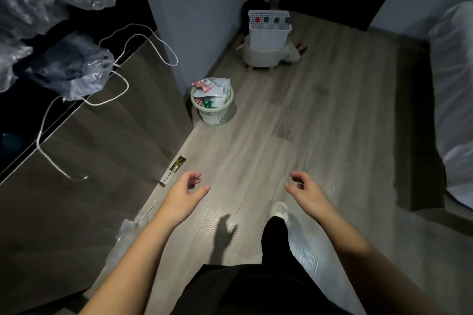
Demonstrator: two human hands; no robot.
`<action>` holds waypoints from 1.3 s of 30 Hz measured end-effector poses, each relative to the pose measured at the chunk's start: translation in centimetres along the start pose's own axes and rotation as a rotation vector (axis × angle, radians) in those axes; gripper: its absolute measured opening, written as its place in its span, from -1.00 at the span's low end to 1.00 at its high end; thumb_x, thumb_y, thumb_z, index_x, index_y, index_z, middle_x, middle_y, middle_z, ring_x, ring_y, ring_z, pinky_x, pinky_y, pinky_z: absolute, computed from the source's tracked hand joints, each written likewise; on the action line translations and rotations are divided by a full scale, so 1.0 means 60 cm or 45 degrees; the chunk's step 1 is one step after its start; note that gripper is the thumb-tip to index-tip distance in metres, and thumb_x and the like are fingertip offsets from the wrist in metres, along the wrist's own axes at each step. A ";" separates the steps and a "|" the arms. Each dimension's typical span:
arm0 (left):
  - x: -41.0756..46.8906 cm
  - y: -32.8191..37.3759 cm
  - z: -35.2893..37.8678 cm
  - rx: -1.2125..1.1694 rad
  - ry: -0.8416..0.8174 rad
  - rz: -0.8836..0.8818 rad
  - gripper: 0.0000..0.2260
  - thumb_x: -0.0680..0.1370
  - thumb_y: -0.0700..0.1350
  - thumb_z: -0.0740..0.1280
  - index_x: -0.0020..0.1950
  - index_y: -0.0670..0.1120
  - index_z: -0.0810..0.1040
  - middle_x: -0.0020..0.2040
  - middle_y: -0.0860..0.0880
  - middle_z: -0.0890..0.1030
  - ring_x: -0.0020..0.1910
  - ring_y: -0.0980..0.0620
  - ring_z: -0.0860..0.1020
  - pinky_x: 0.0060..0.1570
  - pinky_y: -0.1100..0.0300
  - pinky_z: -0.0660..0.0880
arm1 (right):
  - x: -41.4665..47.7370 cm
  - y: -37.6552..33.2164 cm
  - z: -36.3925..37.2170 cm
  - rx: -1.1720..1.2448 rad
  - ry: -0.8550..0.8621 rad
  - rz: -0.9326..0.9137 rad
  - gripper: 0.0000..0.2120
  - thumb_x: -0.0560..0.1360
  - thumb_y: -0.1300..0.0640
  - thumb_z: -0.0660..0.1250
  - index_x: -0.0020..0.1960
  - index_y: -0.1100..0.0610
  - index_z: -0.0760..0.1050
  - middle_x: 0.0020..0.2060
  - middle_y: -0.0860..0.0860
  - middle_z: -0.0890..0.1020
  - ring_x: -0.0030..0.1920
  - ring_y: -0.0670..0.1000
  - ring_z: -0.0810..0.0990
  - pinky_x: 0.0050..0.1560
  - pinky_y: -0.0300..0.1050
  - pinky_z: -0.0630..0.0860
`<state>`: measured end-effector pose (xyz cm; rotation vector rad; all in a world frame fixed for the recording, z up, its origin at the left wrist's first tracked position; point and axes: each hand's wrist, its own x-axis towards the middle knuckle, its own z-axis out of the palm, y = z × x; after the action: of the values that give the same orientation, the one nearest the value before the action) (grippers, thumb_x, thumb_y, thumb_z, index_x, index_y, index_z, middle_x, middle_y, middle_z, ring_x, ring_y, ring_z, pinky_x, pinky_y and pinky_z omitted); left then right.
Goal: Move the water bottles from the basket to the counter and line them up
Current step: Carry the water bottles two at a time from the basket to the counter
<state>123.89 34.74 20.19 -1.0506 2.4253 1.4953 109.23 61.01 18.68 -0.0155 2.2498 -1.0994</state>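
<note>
A white plastic basket (pixel 268 37) stands on a small white stool far ahead, near the wall corner. Several clear water bottles (pixel 266 20) with red and green caps stand upright inside it. My left hand (pixel 185 193) and my right hand (pixel 305 190) hang in front of me over the wooden floor, far from the basket. Both hold nothing, and their fingers are loosely curled. The dark counter (pixel 15 120) runs along my left side.
A green waste bin (pixel 212 103) full of wrappers stands by the wall corner. Plastic bags (pixel 69 69) and a white cord (pixel 120 84) hang over the cabinet front on the left. A bed (pixel 453 100) lies at the right. My foot (pixel 280 210) is on the floor.
</note>
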 end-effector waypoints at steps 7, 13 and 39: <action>0.129 0.133 0.080 -0.028 0.052 -0.041 -0.63 0.54 -0.04 0.38 0.31 -0.10 0.45 0.16 0.00 0.53 0.20 0.06 0.49 0.18 0.23 0.34 | 0.166 -0.044 -0.152 -0.060 -0.085 -0.038 -0.57 0.55 0.08 0.35 0.38 0.13 0.40 0.32 0.09 0.48 0.33 0.05 0.45 0.31 -0.10 0.36; 0.242 0.255 0.132 -0.036 0.155 0.002 -0.66 0.54 -0.06 0.39 0.28 -0.11 0.48 0.15 0.01 0.53 0.15 0.09 0.48 0.13 0.23 0.34 | 0.301 -0.076 -0.264 -0.135 -0.123 -0.073 -0.60 0.54 0.09 0.36 0.34 0.15 0.43 0.28 0.12 0.50 0.32 0.07 0.46 0.26 -0.11 0.36; 0.951 0.574 0.094 -0.026 0.056 0.060 -0.74 0.52 -0.08 0.42 0.17 -0.10 0.55 0.10 0.03 0.57 0.15 0.07 0.51 0.11 0.03 0.50 | 0.925 -0.448 -0.424 -0.166 -0.012 -0.049 -0.57 0.57 0.02 0.32 0.39 0.11 0.39 0.34 0.06 0.49 0.31 0.07 0.46 0.12 -0.14 0.37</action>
<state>58.57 20.45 18.95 -1.0484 2.4869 1.5299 44.19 46.44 20.09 -0.1179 2.3179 -0.9686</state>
